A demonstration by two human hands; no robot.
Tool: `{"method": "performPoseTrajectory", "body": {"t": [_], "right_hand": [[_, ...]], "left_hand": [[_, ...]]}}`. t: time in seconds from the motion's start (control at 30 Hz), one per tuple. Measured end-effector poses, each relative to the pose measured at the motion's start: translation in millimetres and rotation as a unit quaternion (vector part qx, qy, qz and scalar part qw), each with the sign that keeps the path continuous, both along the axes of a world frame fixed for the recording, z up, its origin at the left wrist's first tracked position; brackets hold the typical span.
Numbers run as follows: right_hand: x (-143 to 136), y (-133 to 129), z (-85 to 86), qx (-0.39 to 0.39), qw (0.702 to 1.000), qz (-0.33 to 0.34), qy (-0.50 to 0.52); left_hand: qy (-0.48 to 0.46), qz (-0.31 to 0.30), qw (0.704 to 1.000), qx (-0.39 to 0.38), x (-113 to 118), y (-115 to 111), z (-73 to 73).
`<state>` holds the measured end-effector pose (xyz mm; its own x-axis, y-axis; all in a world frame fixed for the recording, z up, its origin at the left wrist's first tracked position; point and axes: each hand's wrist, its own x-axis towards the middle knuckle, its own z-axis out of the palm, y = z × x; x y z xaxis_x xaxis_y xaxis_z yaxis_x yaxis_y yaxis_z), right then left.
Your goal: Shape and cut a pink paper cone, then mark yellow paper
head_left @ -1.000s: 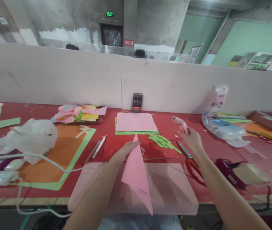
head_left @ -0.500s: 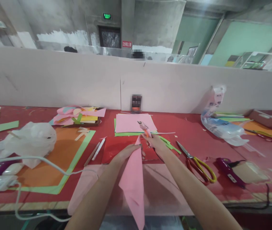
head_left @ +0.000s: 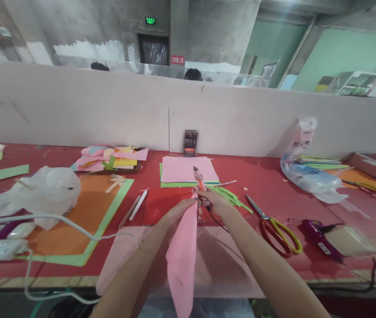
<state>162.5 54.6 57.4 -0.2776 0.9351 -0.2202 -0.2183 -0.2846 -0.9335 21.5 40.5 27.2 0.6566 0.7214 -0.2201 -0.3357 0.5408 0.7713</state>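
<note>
While our left hand (head_left: 180, 209) pinches the top of a folded pink paper (head_left: 183, 260), our right hand (head_left: 217, 201) is closed around a glue gun (head_left: 199, 175), nozzle pointing away from us. Landmark: red board (head_left: 161, 199). Both hands sit over it, close together; we can't tell whether the right fingers touch the paper too. Pink paper: top over the red board, wide end hanging down on the near side of it, past the pink mat (head_left: 221, 276). Green strips (head_left: 230, 197) lie on the red board's right part. Scissors (head_left: 266, 217), right of the red board, blades slightly apart. Paper stack (head_left: 186, 169), pink sheet on top, just beyond the red board. White pen (head_left: 138, 206), just left of the red board. Orange sheet (head_left: 70, 234) and crumpled plastic bag (head_left: 47, 187), farther left of it.
</note>
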Motion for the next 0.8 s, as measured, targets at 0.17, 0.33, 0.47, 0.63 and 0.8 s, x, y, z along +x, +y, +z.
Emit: {"method": "performPoseTrajectory", "body": {"t": [0.17,0.33,0.47,0.63,0.8], "right_hand": [[-0.2,1.2,1.6,0.002,1.0,0.011,0.0],[2.6,3.1,-1.9,0.017,1.0,0.022,-0.01],[4.1,3.3,-5.1,0.025,1.0,0.01,-0.008],[4.6,1.2,-2.5,0.032,0.999,0.018,-0.014],[3.8,-1.7,1.3,0.041,0.998,0.025,-0.04]], "left_hand": [[0.001,-0.006,1.0,-0.015,-1.4,-2.1,7.0],[0.01,0.002,1.0,-0.02,-1.0,-5.1,9.0],[0.005,0.027,0.999,-0.026,0.2,-9.1,7.4],[0.029,0.024,0.999,-0.024,2.0,-9.0,8.6],[0.046,0.006,0.999,-0.015,0.3,-7.3,10.6]]}}
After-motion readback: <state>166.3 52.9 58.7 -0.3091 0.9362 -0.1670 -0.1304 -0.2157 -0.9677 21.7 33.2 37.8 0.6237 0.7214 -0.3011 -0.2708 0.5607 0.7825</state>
